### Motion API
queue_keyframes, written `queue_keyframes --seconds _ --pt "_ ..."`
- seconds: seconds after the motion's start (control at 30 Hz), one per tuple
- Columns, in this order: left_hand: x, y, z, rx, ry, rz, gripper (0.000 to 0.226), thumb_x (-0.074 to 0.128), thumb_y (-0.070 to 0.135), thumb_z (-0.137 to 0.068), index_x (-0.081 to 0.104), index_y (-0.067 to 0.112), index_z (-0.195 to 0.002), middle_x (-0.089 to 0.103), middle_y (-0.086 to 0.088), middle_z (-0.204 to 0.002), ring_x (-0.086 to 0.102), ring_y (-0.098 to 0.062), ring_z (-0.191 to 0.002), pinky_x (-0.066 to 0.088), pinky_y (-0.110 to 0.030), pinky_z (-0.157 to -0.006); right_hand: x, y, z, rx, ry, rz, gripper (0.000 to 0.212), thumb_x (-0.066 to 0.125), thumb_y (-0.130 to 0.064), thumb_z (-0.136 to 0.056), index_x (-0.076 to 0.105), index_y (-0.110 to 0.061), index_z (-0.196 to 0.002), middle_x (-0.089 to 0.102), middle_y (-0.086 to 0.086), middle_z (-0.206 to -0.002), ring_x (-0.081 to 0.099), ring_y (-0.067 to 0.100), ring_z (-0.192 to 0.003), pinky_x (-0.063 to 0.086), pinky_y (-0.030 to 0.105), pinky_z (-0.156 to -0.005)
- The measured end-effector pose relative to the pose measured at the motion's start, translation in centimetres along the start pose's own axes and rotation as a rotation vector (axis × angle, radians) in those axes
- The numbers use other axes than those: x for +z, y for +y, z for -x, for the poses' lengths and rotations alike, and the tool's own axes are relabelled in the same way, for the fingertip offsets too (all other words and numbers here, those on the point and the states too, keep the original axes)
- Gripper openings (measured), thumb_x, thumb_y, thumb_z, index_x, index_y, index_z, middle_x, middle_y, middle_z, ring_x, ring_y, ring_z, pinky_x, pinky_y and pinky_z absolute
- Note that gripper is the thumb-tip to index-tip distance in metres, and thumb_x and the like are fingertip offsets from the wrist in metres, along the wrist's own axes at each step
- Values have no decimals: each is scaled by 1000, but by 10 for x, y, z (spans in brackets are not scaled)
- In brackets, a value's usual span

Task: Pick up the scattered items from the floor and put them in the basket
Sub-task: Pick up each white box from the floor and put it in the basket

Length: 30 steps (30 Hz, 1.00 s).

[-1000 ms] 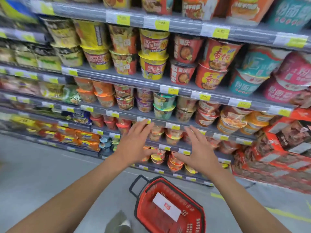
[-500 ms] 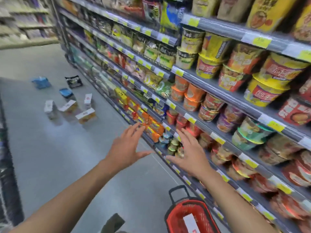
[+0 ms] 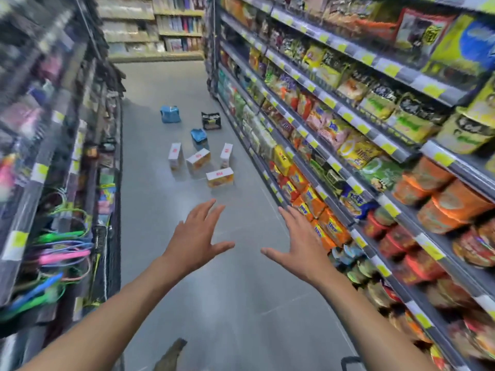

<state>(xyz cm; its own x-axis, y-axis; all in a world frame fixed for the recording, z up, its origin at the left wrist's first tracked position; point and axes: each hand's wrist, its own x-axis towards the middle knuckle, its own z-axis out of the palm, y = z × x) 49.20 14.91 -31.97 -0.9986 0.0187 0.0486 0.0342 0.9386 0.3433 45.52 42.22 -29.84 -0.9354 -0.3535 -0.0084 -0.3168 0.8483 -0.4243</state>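
Note:
Scattered items lie on the grey aisle floor ahead: several white-and-orange boxes, the nearest, another, one at the left, one at the right. Behind them are a small blue pack, a larger blue pack and a black packet. My left hand and my right hand are stretched out in front of me, fingers spread, holding nothing, well short of the boxes. Only the black handle of the basket shows at the bottom edge.
A long shelf rack of noodle packs and cups runs along the right side. A rack with coloured hoops and hanging goods lines the left. More shelving closes the aisle's far end. A grey shoe tip shows at the bottom.
The view has swung left from the noodle shelf to face down the aisle. The scattered items now sit centre frame, and the red basket has slipped almost out of view at the bottom.

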Motion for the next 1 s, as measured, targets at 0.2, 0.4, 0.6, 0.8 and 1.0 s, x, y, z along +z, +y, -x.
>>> queue_keyframes --seconds 0.2,0.4,0.6,0.8,1.0 --pt "-6 -48 -32 -54 11 5 96 60 75 -79 24 30 -156 18 0 -167 18 -24 -152 41 -59 -109 20 -28 -63 -40 -50 -11 104 72 -67 -81 19 -29 -163 16 -5 -170 14 14 -156 20 41 -126" --pt "6 -67 -88 -72 -10 -1 96 61 74 -80 23 30 -156 15 1 -167 17 -23 -152 43 -58 -108 33 -22 -132 -43 -90 -29 105 71 -68 -80 18 -31 -162 16 -5 -170 13 16 -157 23 50 -125" --pt "12 -81 -179 -107 -11 -13 97 65 70 -81 22 30 -157 15 1 -168 17 -24 -153 41 -57 -111 35 5 -228 -63 -122 -44 103 67 -70 -80 18 -31 -162 15 -6 -170 14 16 -156 22 49 -125" --pt "10 -87 -269 -178 -13 -24 96 68 68 -81 23 30 -156 16 1 -167 20 -25 -152 43 -56 -110 26 33 -331 -86 -193 -61 107 59 -77 -74 19 -31 -162 16 -7 -169 16 16 -156 25 48 -125" --pt "13 -104 -337 -254 -8 8 95 69 66 -81 25 29 -156 17 0 -167 21 -25 -152 42 -57 -109 20 48 -422 -137 -239 -49 105 72 -66 -80 16 -31 -163 15 -5 -170 14 16 -157 24 47 -125"
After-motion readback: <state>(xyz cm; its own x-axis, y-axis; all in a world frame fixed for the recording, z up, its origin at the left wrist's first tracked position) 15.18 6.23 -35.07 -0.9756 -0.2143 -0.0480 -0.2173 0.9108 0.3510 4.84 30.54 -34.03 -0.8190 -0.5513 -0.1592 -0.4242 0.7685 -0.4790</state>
